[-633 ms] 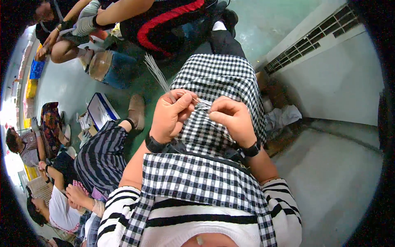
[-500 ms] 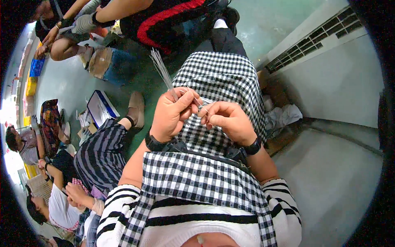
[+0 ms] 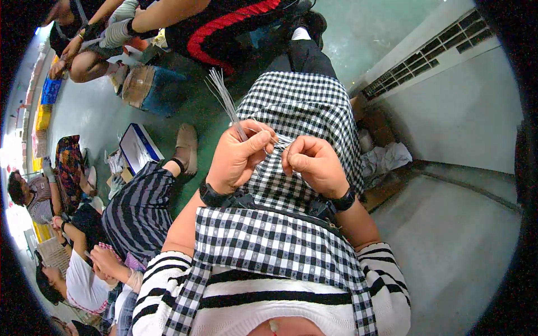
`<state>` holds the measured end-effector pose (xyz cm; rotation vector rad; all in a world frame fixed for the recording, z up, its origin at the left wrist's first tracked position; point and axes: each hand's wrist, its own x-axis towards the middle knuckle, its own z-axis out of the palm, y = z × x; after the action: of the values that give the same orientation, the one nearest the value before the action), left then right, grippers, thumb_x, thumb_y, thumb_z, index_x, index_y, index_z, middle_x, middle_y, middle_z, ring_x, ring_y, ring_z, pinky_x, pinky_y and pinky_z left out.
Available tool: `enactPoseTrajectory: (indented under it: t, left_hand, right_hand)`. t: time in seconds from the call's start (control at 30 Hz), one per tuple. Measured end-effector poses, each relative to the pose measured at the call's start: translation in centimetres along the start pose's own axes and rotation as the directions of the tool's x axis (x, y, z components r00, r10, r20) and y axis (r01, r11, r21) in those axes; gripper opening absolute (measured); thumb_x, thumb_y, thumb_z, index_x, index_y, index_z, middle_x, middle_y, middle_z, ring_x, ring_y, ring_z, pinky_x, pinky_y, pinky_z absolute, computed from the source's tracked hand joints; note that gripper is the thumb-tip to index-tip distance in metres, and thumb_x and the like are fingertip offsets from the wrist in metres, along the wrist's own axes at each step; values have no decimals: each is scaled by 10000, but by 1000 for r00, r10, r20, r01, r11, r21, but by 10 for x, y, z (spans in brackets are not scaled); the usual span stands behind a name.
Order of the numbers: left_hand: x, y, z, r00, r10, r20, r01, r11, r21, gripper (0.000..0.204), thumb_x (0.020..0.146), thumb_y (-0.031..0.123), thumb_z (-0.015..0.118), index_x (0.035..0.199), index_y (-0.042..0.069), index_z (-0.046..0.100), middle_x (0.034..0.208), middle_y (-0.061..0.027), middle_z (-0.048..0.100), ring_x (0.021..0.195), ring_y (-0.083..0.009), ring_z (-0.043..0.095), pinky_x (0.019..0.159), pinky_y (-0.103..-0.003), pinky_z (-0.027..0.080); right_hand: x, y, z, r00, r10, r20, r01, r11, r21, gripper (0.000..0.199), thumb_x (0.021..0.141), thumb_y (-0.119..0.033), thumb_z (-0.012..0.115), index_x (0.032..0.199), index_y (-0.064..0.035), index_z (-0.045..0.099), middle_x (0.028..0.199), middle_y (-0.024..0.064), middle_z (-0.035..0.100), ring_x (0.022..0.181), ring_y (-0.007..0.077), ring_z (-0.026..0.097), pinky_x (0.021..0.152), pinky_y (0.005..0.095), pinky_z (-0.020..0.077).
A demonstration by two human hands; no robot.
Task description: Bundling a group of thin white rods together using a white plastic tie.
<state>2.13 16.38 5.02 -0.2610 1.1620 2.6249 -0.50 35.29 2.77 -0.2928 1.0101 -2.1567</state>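
Observation:
My left hand (image 3: 234, 154) is closed around a bundle of thin silver-grey wires (image 3: 227, 103). Their loose ends fan out up and to the left beyond the fist. From the left thumb and forefinger, more pale strands run across to my right hand (image 3: 314, 162). That hand is pinched, thumb against forefinger, at the strands' right end. Its fingers partly hide what they grip, but a thin wire leads into them. Both hands are over my lap, on a black-and-white checked apron (image 3: 302, 95).
Crumpled white plastic (image 3: 386, 159) and brown cardboard lie right of my lap, beside a grey wall panel (image 3: 448, 106). Other people sit close on the left. A white-and-blue box (image 3: 139, 147) and a cardboard box (image 3: 139, 87) stand on the floor there.
My hands have drawn slightly apart, the right fingers moving a little right and baring more of the strands between. The wire bundle remains in my left hand.

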Motion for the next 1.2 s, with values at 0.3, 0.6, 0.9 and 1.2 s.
enactPoseTrajectory:
  t: [0.3,0.6,0.9,1.2]
  left_hand:
    - [0,-7,4,998,-51,-30,53,997,63,159,816,76,643,947,-6,607,762,-34,604,578,-47,520,461,-155,344]
    - [-3,-13,14,978,210,10,-194,883,426,68,811,25,615,831,-32,645,796,-60,617,666,-87,559,563,-183,423]
    - [0,-9,15,998,37,-47,-25,973,230,72,824,49,605,874,-1,617,826,-68,606,633,-98,550,548,-201,434]
    - [-4,-5,14,998,12,-64,8,953,302,79,844,106,582,879,35,585,723,-17,597,623,-59,541,494,-168,373]
  right_hand:
    - [1,6,-2,999,-36,3,35,996,85,128,855,-123,590,834,1,568,796,74,609,695,132,551,659,265,457]
    - [-2,4,4,996,-20,-86,26,997,74,136,826,-123,632,815,-12,555,785,92,602,672,150,546,648,266,444]
    - [1,2,-2,998,-44,-49,38,992,-119,112,823,-93,611,807,2,555,794,91,603,706,156,554,664,278,452]
    - [0,-3,9,986,-51,-156,-18,911,-412,119,811,-77,600,731,-14,540,699,58,582,650,119,529,605,252,424]
